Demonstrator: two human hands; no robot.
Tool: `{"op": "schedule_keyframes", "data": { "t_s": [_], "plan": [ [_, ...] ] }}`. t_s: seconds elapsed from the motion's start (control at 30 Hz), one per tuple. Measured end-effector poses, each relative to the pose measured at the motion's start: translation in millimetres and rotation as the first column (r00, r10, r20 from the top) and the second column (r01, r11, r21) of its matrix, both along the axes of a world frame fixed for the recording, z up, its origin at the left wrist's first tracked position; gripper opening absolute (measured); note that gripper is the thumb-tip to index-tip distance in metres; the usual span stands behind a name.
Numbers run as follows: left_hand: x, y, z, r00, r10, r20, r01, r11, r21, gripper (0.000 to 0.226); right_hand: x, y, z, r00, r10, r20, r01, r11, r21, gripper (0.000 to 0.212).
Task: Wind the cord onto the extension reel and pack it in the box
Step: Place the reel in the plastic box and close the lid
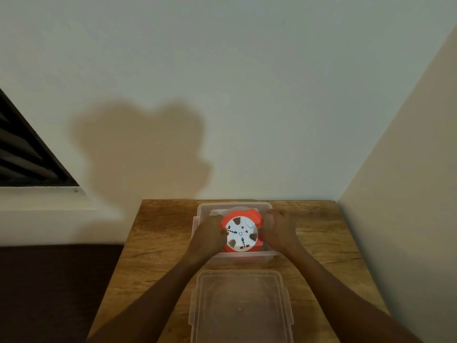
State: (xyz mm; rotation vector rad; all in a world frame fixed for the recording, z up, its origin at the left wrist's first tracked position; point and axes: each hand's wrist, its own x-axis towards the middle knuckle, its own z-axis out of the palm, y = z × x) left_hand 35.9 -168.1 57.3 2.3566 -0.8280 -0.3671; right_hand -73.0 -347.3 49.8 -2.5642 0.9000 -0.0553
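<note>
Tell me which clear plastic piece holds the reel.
The far box, where both hands grip the orange reel; the near lid lies bare.

box [206, 209]: clear plastic | reel [241, 232]: glossy plastic (orange-white) | table [160, 233]: grained wood

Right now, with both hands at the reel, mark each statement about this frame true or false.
1. The orange and white reel sits inside the clear box. True.
2. The lid is snapped onto the box. False: it lies on the table, nearer the person.
3. The left hand and right hand flank the reel. True.
4. A loose cord trails across the table. False: none is visible.
</note>
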Motion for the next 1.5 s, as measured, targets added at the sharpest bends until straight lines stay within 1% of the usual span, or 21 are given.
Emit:
{"op": "schedule_keyframes", "data": {
  "t_s": [0.03,0.07,0.1,0.13,0.17,0.2,0.27,0.33,0.4,0.53,0.6,0.7,0.8,0.87,0.93,1.1,1.23,1.3,1.37,1.43,1.5],
  "plan": [
    [-2.4,11.5,4.1,0.998,0.041,0.041,-0.038,0.996,-0.076,0.026,-11.2,5.5,2.9,0.987,-0.09,0.134,0.075,0.991,0.112,0.052],
    [-4.7,26.0,5.8,0.993,0.099,0.063,-0.088,0.983,-0.161,0.016,-25.6,12.4,5.2,0.95,-0.204,0.238,0.147,0.96,0.237,0.053],
    [-7.8,42.7,5.5,0.985,0.164,0.048,-0.148,0.961,-0.235,0.007,-41.7,18.8,4.7,0.904,-0.303,0.301,0.198,0.922,0.331,0.053],
    [-10.9,60.0,0.9,0.972,0.235,0.009,-0.223,0.934,-0.279,0.01,-59.2,24.6,1.3,0.871,-0.374,0.32,0.236,0.888,0.395,0.05],
    [-14.9,78.2,-7.9,0.952,0.302,-0.042,-0.301,0.911,-0.28,0.018,-77.1,29.7,-5.4,0.852,-0.421,0.311,0.258,0.856,0.448,0.045],
    [-19.2,95.3,-20.0,0.93,0.355,-0.099,-0.369,0.897,-0.246,0.022,-94.4,35.3,-13.4,0.847,-0.459,0.268,0.288,0.82,0.494,0.042],
    [-30.8,121.3,-45.8,0.872,0.431,-0.232,-0.454,0.89,-0.052,0.019,-123.3,46.7,-29.9,0.838,-0.538,0.084,0.413,0.729,0.546,0.047],
    [-41.6,133.0,-68.3,0.792,0.484,-0.372,-0.452,0.874,0.175,0.036,-141.4,57.0,-43.9,0.812,-0.578,-0.079,0.51,0.639,0.576,0.052],
    [-53.3,132.6,-79.3,0.754,0.493,-0.434,-0.428,0.87,0.244,0.045,-148.6,65.8,-51.2,0.802,-0.583,-0.129,0.53,0.597,0.602,0.049],
    [-64.4,119.6,-77.2,0.779,0.466,-0.418,-0.387,0.883,0.263,0.038,-142.6,75.5,-43.2,0.865,-0.489,-0.112,0.446,0.648,0.617,0.017],
    [-63.6,118.3,-75.0,0.781,0.454,-0.429,-0.367,0.889,0.274,0.033,-139.9,77.9,-36.0,0.888,-0.447,-0.111,0.416,0.674,0.611,0.019],
    [-61.5,122.4,-61.9,0.766,0.461,-0.448,-0.377,0.887,0.268,0.027,-144.2,77.6,-23.1,0.878,-0.47,-0.089,0.413,0.649,0.639,0.025],
    [-58.3,128.9,-38.5,0.736,0.474,-0.484,-0.421,0.88,0.222,0.021,-151.1,75.2,-8.6,0.861,-0.508,-0.023,0.387,0.626,0.676,0.02],
    [-56.9,131.7,-23.0,0.7,0.47,-0.538,-0.456,0.874,0.17,0.023,-153.8,72.6,3.9,0.858,-0.514,0.018,0.351,0.61,0.71,0.019],
    [-57.1,131.9,-5.2,0.703,0.438,-0.56,-0.475,0.876,0.089,0.025,-153.6,69.5,18.4,0.863,-0.502,0.058,0.305,0.61,0.732,0.019],
    [-49.1,118.3,43.2,0.792,0.279,-0.543,-0.428,0.888,-0.166,0.03,-138.3,53.1,56.6,0.845,-0.495,0.204,0.191,0.634,0.75,0.019],
    [-20.9,92.6,70.3,0.831,0.162,-0.533,-0.352,0.894,-0.276,0.028,-109.1,29.2,75.4,0.828,-0.468,0.311,0.11,0.677,0.727,0.02],
    [-5.9,77.8,79.6,0.811,0.122,-0.572,-0.356,0.879,-0.317,0.026,-90.7,20.0,81.4,0.809,-0.466,0.359,0.086,0.697,0.712,0.022],
    [2.8,66.4,86.8,0.77,0.081,-0.633,-0.385,0.849,-0.361,0.018,-73.0,15.1,85.9,0.78,-0.464,0.42,0.059,0.722,0.689,0.019],
    [8.9,58.4,92.3,0.746,0.044,-0.664,-0.415,0.811,-0.413,0.02,-59.2,13.8,89.8,0.741,-0.492,0.456,0.066,0.73,0.68,0.021],
    [13.4,53.9,97.4,0.732,0.012,-0.681,-0.455,0.753,-0.476,0.026,-50.8,11.6,92.8,0.696,-0.545,0.467,0.089,0.711,0.698,0.039]
  ]
}}
